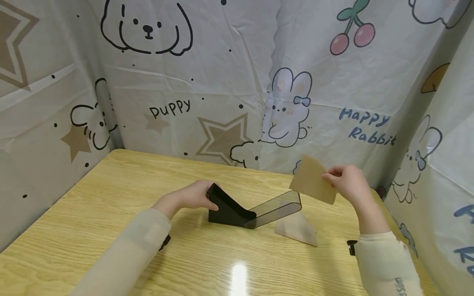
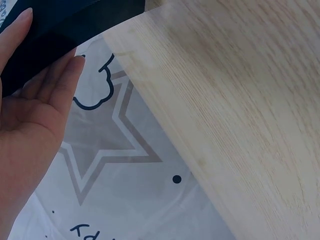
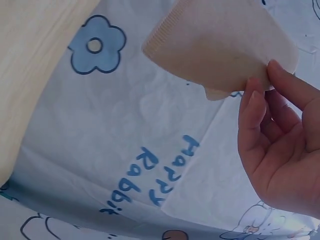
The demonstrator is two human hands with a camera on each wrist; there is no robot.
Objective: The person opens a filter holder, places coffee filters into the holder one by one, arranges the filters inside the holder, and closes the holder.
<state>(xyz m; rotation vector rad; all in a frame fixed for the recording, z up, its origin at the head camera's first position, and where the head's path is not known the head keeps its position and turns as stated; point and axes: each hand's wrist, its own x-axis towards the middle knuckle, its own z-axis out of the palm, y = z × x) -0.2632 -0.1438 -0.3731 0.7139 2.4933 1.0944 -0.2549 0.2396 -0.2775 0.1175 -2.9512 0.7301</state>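
My left hand grips the raised end of a black holder, thumb on the near side. In the left wrist view the fingers lie along the underside of the black holder. The holder's clear smoky lid is swung out to the right. Above and right of the lid, my right hand pinches a brown paper coffee filter by one corner, between thumb and fingers. Its crimped edge shows in the right wrist view, where a small flap hangs below the coffee filter.
More brown coffee filters lie on the wooden table, partly behind the lid. A printed cloth curtain stands along the back and both sides of the table.
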